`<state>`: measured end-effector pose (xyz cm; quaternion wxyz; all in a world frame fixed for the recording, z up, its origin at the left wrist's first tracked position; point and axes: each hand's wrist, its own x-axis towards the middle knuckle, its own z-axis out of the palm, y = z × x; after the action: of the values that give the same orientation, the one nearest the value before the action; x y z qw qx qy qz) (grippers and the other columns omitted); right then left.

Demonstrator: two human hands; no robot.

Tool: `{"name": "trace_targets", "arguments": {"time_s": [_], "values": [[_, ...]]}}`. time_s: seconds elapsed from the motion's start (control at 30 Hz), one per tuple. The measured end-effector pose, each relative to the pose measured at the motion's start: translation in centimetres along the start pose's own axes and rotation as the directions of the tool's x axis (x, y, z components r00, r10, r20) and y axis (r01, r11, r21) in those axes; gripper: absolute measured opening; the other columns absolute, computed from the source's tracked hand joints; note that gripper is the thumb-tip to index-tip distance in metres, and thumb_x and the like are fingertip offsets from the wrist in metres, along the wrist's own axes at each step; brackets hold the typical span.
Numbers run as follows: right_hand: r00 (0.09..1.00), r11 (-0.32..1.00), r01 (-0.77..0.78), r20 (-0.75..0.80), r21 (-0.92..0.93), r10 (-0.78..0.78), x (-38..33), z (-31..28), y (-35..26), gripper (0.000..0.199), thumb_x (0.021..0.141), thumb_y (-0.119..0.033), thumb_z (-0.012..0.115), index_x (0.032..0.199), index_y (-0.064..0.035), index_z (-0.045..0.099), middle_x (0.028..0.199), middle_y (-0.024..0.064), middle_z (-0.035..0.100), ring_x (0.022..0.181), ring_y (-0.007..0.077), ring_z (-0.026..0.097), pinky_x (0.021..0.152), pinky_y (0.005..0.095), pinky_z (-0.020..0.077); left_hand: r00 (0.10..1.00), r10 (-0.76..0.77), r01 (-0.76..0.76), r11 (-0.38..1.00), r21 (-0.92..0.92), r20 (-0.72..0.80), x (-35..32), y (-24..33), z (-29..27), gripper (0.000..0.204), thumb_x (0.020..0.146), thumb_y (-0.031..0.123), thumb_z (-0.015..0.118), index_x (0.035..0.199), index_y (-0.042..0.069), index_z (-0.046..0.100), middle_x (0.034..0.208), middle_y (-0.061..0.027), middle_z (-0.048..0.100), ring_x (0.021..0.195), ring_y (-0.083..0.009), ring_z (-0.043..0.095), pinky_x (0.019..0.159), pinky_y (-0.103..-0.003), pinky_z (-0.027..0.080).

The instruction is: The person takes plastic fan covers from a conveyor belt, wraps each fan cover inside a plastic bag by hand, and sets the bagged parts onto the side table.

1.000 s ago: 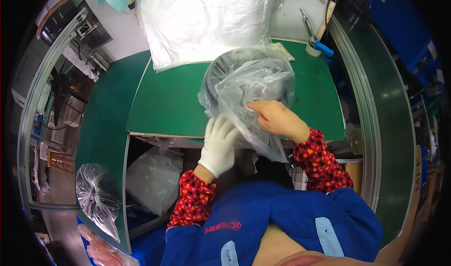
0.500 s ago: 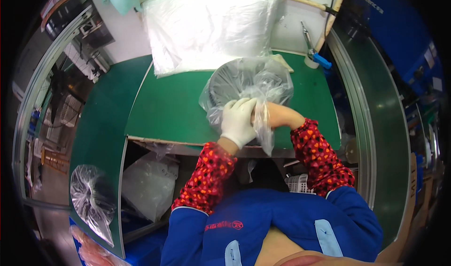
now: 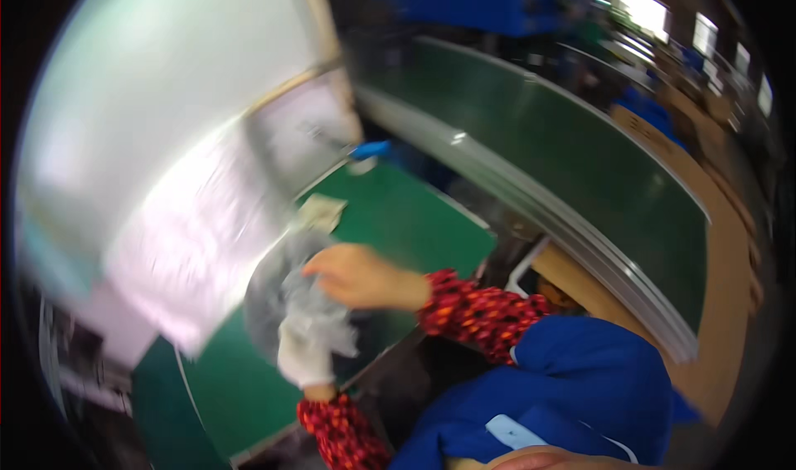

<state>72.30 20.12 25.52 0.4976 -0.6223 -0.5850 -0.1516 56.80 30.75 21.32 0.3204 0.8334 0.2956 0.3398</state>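
A clear plastic bag wraps a dark round object on the green tabletop; blur hides what kind of object it is. My left hand, in a white glove, is closed on the gathered plastic at the near side. Above the bag's far right part is my bare right hand, its fingers bent over the plastic. Motion smears those fingers, so whether they grip the plastic cannot be made out.
White plastic sheeting leans on the wall behind the table. A pale folded cloth and a blue-handled tool lie beyond the bag. A metal rail and cardboard stand to the right.
The view has swung to the right and tilted. My right hand has come out from beside the gathered plastic to above the bag. My left hand stays at the plastic.
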Motion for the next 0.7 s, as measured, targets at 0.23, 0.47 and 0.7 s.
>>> {"name": "trace_targets", "arguments": {"time_s": [0.23, 0.47, 0.7], "values": [[0.942, 0.997, 0.073, 0.328, 0.016, -0.074, -5.1, 4.0, -2.7, 0.041, 0.068, -0.016, 0.059, 0.108, -0.0054, 0.054, 0.105, 0.0117, 0.056, 0.104, 0.0265, 0.050, 0.087, 0.0434, 0.0340, 0.950, 0.116, 0.081, 0.804, -0.590, 0.288, 1.8, -7.1, 2.1, 0.019, 0.090, 0.016, 0.038, 0.093, 0.004, 0.051, 0.096, -0.0119, 0.057, 0.091, -0.0258, 0.055, 0.078, -0.035, 0.044], [0.964, 0.989, 0.140, 0.221, 0.056, -0.149, -5.4, 5.9, -3.1, 0.021, 0.069, -0.014, 0.059, 0.089, -0.0054, 0.059, 0.090, 0.0091, 0.058, 0.096, 0.0245, 0.052, 0.087, 0.0410, 0.0323, 0.874, -0.021, 0.442, 0.454, -0.774, 0.486, 2.4, -2.9, 1.3, 0.033, 0.092, 0.028, 0.036, 0.109, 0.005, 0.051, 0.108, -0.0102, 0.056, 0.096, -0.0243, 0.054, 0.085, -0.035, 0.043], [0.930, 1.000, 0.003, 0.368, 0.022, -0.011, -4.2, 5.8, -3.0, 0.010, 0.072, -0.015, 0.058, 0.081, -0.0107, 0.061, 0.078, 0.0033, 0.059, 0.086, 0.0212, 0.054, 0.078, 0.0375, 0.0332, 0.888, 0.288, -0.226, 0.952, -0.207, 0.358, 1.5, -2.5, -1.5, 0.046, 0.076, 0.016, 0.065, 0.116, -0.001, 0.048, 0.110, -0.0113, 0.056, 0.097, -0.0261, 0.056, 0.088, -0.031, 0.042]]}}
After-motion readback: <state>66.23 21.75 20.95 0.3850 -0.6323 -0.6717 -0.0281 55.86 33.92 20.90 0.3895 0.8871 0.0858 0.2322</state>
